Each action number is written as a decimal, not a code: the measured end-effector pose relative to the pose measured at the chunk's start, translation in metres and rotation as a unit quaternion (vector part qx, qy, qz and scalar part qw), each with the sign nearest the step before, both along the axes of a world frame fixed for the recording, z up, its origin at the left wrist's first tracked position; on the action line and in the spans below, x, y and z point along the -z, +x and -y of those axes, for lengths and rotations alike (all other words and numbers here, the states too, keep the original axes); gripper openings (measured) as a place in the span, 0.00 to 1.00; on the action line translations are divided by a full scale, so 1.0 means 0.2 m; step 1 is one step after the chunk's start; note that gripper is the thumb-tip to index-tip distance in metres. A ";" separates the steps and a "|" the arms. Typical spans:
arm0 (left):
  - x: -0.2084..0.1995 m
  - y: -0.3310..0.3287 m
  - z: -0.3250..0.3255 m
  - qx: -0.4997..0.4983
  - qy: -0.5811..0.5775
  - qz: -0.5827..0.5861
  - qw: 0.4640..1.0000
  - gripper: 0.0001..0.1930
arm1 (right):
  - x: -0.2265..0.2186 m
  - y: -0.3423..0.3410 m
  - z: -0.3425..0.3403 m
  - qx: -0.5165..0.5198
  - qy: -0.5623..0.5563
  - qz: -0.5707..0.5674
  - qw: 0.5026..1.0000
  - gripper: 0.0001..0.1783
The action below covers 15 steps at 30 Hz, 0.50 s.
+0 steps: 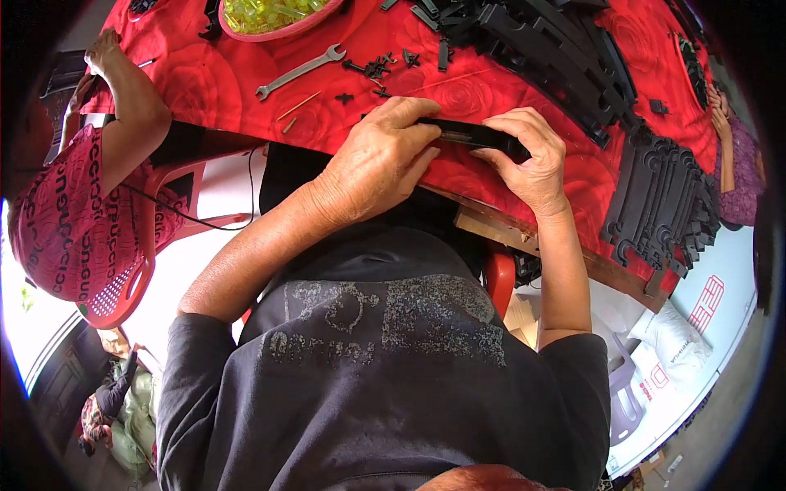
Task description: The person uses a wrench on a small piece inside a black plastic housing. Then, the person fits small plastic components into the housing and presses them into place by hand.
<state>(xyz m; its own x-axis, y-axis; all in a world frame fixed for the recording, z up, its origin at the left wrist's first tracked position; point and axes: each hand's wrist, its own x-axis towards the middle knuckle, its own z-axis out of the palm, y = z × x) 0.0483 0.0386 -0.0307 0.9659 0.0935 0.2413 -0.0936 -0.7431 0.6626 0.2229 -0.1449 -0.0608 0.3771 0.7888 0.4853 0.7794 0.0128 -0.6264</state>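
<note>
A dark cotton T-shirt with a worn grey print (393, 417) is seen closest to the camera, below a narrow black plastic part (460, 132) held between two bare hands over the near edge of a table (205, 86) spread with red, rose-patterned cloth. The part's left end is clamped in the grip of the left hand (378, 159), its right end pinched between the thumb and fingers of the right hand (528, 155). The exact contact under the left fingers is hidden, and whether anything is being fitted there cannot be told.

Work appears to be mid-course — one piece is in hand, and whether it is finished cannot be judged. A row of black, round-ended plastic bars (659, 200) is set close together at the table's right side, possibly pieces already dealt with. Much seems to be left: a heap of long black plastic parts (536, 53) is piled toward the far side, and small black cross-shaped pieces (378, 67) are scattered near a silver open-ended wrench (301, 72) and two thin wooden sticks (298, 106). Yellow translucent pieces (262, 15) are held in a pink bowl (274, 35) — none is being touched.
</note>
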 end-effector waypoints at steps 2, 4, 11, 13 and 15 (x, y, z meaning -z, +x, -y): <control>0.01 -0.01 0.00 -0.032 -0.042 0.024 0.998 0.12 | 0.00 0.00 0.00 -0.001 -0.003 -0.002 1.000 0.22; 0.01 -0.01 -0.01 -0.028 -0.047 0.019 0.998 0.12 | 0.00 0.00 0.00 0.000 -0.004 0.000 1.000 0.23; -0.01 0.00 -0.06 0.021 0.013 0.003 1.000 0.13 | -0.01 -0.01 0.00 0.002 -0.008 0.000 1.000 0.23; -0.02 0.01 -0.07 0.030 0.019 -0.006 0.999 0.13 | -0.01 -0.01 -0.01 0.001 -0.010 -0.004 1.000 0.22; -0.02 0.02 -0.08 0.040 0.025 -0.015 0.999 0.13 | -0.02 -0.01 -0.01 0.001 -0.012 -0.008 1.000 0.22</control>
<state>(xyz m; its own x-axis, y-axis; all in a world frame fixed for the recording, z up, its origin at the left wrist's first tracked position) 0.0524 0.0543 -0.0267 0.9766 0.0042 0.2152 -0.1350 -0.7667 0.6276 0.2210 -0.1439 -0.0577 0.3868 0.7988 0.4607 0.7690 -0.0037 -0.6392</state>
